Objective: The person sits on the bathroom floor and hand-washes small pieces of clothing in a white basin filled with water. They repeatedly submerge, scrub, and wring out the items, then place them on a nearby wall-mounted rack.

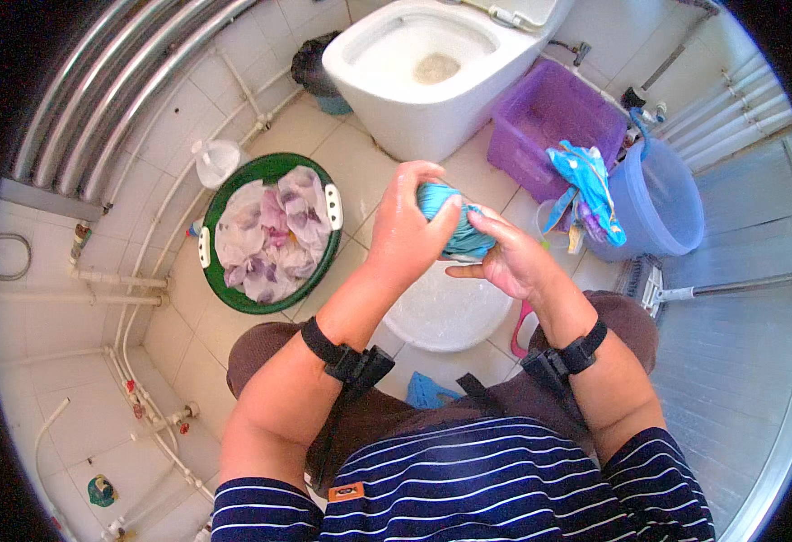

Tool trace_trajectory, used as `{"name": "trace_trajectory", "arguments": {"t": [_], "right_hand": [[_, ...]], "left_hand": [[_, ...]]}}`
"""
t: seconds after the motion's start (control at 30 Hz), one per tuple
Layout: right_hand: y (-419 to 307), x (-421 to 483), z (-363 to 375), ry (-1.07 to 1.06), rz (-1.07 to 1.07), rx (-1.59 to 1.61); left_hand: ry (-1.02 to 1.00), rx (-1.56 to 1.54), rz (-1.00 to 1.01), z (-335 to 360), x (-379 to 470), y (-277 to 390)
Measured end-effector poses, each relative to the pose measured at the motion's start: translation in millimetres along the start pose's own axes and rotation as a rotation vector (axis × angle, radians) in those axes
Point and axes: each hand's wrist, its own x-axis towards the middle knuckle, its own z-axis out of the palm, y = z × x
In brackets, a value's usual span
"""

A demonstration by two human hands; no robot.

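Between my two hands is a bunched-up turquoise cloth (465,234), held in the air. My left hand (415,210) grips its upper left side, fingers curled over it and thumb across the front. From the lower right, my right hand (514,252) clasps it with the thumb on top. The skin of both hands looks wet. Under the cloth stands a whitish basin (446,315) on the tiled floor, partly hidden by my hands. What the basin holds is hard to make out.
Left stands a green tub (233,298) of wet pale-and-purple fabric (274,230). Ahead is a toilet (409,101). To the right are a purple bin (528,142), a blue bucket (670,196) with blue patterned cloth (585,183) over its rim, and a floor brush (650,284). Pipes (138,298) line the left wall.
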Motion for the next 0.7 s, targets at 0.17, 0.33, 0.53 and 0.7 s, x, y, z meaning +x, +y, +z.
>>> {"name": "trace_trajectory", "arguments": {"t": [0.17,0.33,0.53,0.7], "right_hand": [[-2.6,-2.3,-1.3,0.140,-0.143,-0.237],[3.8,-6.6,-2.3,0.122,-0.432,-0.599],[-0.5,-11.1,0.6,0.180,-0.657,-0.558],[-7.2,-14.3,0.2,0.268,-0.633,-0.421]], "left_hand": [[-0.017,-0.237,-0.172,3.2,-6.3,-11.9],[-0.049,-0.195,-0.267,8.9,-21.0,-24.4],[-0.122,-0.648,-0.592,9.1,-21.8,-15.6],[-0.329,-0.491,-0.562,0.8,-21.3,-1.0]]}}
